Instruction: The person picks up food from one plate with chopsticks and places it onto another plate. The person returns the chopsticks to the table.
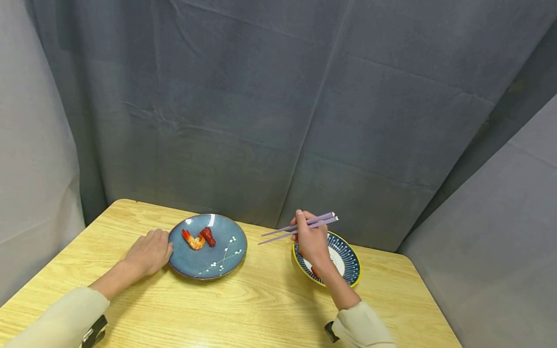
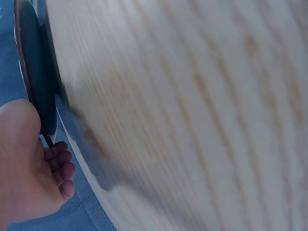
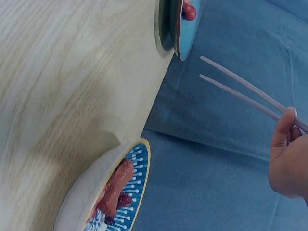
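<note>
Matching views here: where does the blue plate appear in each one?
Head: blue plate left of centre in the lower half, at the left hand.
Left wrist: blue plate at the upper left.
Right wrist: blue plate at the top, right of centre.
Shared landmark: the wooden tabletop.

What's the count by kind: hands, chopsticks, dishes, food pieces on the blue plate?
Hands: 2 (left hand, right hand)
Chopsticks: 2
Dishes: 2 (blue plate, patterned bowl)
Food on plate: 2 (shrimp, red piece)
Total: 8
</note>
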`<state>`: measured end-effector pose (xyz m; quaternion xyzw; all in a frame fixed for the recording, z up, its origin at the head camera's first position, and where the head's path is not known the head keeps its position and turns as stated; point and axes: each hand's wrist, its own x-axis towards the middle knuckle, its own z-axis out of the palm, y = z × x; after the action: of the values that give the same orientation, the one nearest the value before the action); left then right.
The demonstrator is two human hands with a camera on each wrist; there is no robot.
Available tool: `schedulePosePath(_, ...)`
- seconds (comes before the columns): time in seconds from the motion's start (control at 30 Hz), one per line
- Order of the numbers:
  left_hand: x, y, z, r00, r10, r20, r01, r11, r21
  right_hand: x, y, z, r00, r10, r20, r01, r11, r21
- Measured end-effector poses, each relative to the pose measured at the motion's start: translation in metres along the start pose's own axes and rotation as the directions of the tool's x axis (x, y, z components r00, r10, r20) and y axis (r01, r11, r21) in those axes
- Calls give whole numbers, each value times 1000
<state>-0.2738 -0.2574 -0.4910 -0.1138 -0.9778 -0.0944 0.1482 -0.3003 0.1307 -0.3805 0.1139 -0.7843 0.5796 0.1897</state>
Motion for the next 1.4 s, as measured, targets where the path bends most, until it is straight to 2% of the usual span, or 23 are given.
schedulePosePath(0.23,0,-1,0,1000,-9,24,9,1000,-2,-2,1,16,999,-37,23,37,999,5)
schedulePosePath(0.4,0,-1,0,1000,-11,24,11,1000,-3,-5,3,29,998,-5,66,0,997,75)
schedulePosePath(0.5,0,-1,1,1000,-13,26,13,1000,-4,-13,-13,34,996,-9,86,2,997,81)
schedulePosePath(0.63,-1,-1,1,999,-18,27,18,1000,-6,-16,-18,44,995,-14,99,8,998,58)
schedulePosePath(0.7,-1,-1,0,999,-19,31,19,1000,-6,-14,-7,51,995,-9,104,3,998,58)
schedulePosePath(0.87,-1,-1,0,999,-26,36,26,1000,-6,-13,4,64,995,-16,99,8,997,82)
schedulePosePath(1.17,-2,-1,0,999,-34,32,34,999,-2,-18,9,82,997,40,59,-48,989,143)
schedulePosePath(1.4,-2,-1,0,999,-32,29,32,999,-7,-21,11,92,998,36,47,-45,978,202)
